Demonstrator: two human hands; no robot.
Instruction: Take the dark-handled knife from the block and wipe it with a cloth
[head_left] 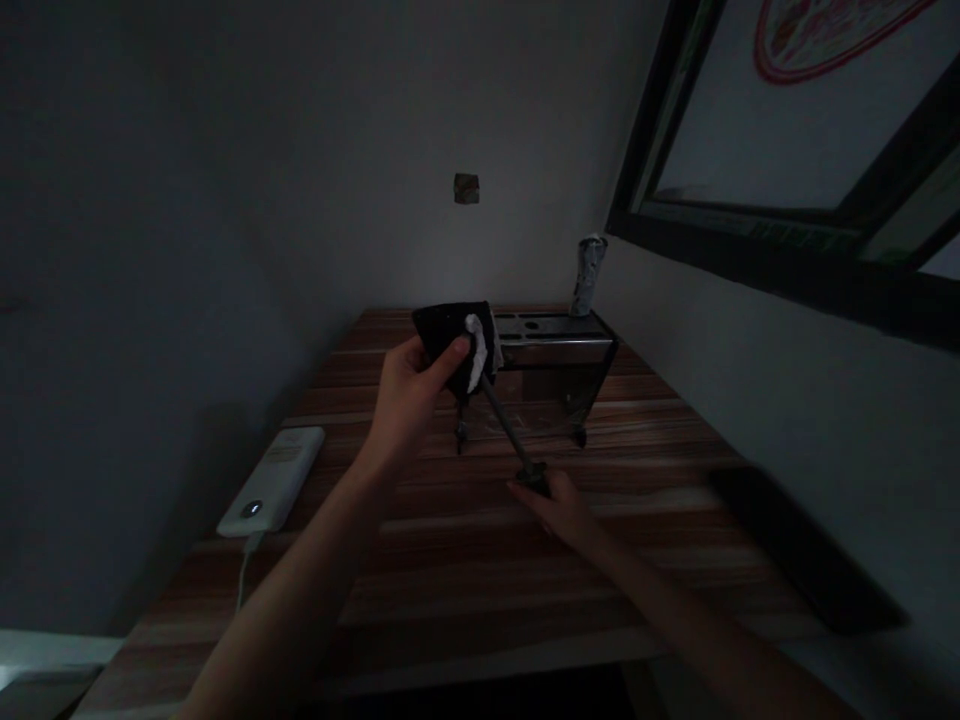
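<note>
My left hand (409, 385) is closed on a black, flat-sided piece (442, 330), its thumb pressed beside a white, uneven strip (476, 352) on the face. Lower and to the right, my right hand (559, 505) grips the dark handle end of a long thin grey rod-shaped tool (508, 425). The tool slants up to the left, and its far tip reaches the lower edge of the white strip; whether it touches is unclear in the dim light. Behind the piece stands a metal-topped frame (555, 326) on thin legs, partly hidden by it.
A wrapped, upright grey-white cylinder (589, 275) stands on the frame's right end. On the wood-grained table (450, 600) lie a white power bank (277, 478) with a cable at left and a dark flat slab (802, 545) at right. Walls bound the back and right; a framed picture (750, 150) hangs at right.
</note>
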